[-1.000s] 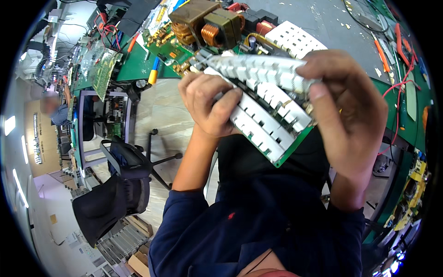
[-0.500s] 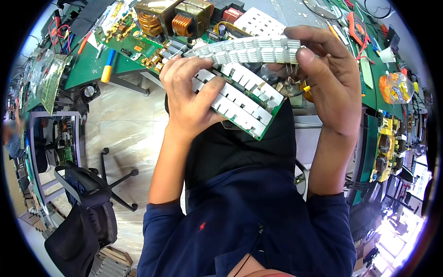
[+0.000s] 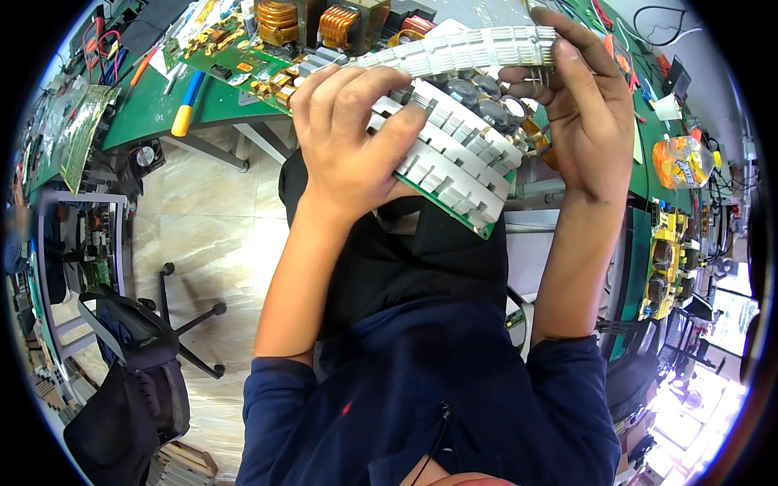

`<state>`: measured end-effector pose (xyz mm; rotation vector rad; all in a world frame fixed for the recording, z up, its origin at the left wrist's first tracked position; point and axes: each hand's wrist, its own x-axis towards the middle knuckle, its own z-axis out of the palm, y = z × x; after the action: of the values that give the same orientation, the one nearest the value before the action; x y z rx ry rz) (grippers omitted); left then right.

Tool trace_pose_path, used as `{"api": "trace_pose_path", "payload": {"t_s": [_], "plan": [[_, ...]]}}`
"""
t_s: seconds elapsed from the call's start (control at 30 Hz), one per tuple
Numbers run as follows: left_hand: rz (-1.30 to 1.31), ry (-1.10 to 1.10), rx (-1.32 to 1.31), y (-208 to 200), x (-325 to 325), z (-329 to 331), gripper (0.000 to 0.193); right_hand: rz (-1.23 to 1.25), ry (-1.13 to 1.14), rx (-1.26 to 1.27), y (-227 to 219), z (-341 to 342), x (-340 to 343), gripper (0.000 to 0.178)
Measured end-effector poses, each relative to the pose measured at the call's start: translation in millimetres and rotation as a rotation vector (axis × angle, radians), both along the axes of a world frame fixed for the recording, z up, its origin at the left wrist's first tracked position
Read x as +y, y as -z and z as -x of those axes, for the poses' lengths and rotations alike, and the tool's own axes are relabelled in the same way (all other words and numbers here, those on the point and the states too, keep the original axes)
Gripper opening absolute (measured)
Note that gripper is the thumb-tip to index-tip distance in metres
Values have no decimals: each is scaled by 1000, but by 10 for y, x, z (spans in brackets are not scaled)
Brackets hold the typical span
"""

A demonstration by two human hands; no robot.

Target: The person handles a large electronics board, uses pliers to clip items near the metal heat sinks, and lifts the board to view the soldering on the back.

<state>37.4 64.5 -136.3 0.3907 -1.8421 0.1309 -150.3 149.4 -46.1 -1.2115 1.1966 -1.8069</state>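
Note:
A green circuit board (image 3: 454, 174) with rows of white finned heat sinks and dark round capacitors is held up in front of me, tilted. My left hand (image 3: 348, 150) grips its left end, thumb lying across the white fins. My right hand (image 3: 579, 105) holds its upper right end, fingers curled over the top row of fins. Both forearms rise from dark blue sleeves at the bottom of the view.
A green-topped workbench (image 3: 154, 113) lies behind with another board carrying copper coils (image 3: 279, 20), and a blue-and-yellow pen (image 3: 189, 101). An orange packet (image 3: 681, 162) and yellow parts (image 3: 664, 267) sit at the right. A black office chair (image 3: 134, 340) stands on the tiled floor at lower left.
The view has swung, so the bench and chair slid leftward and down in the picture. Both hands keep their grip on the board, which now sits higher and more central.

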Motion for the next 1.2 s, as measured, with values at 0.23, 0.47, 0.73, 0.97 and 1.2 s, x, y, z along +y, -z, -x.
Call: {"api": "trace_pose_path", "payload": {"t_s": [0.23, 0.47, 0.73, 0.97, 1.2], "plan": [[51, -10, 43, -59, -52, 298, 40, 5, 70, 32, -89, 147, -62, 31], [-63, -20, 1, 17, 57, 574, 41, -96, 72, 145, -60, 472, 57, 34], [-172, 8, -62, 274, 130, 534, 35, -180, 95, 206, 149, 443, 78, 32], [-158, -26, -41, 274, 132, 761, 43, -54, 291, 197, 324, 465, 45, 29], [-436, 323, 21, -23, 175, 491, 87, -1, 187, 342, 70, 483, -40, 34]]}}
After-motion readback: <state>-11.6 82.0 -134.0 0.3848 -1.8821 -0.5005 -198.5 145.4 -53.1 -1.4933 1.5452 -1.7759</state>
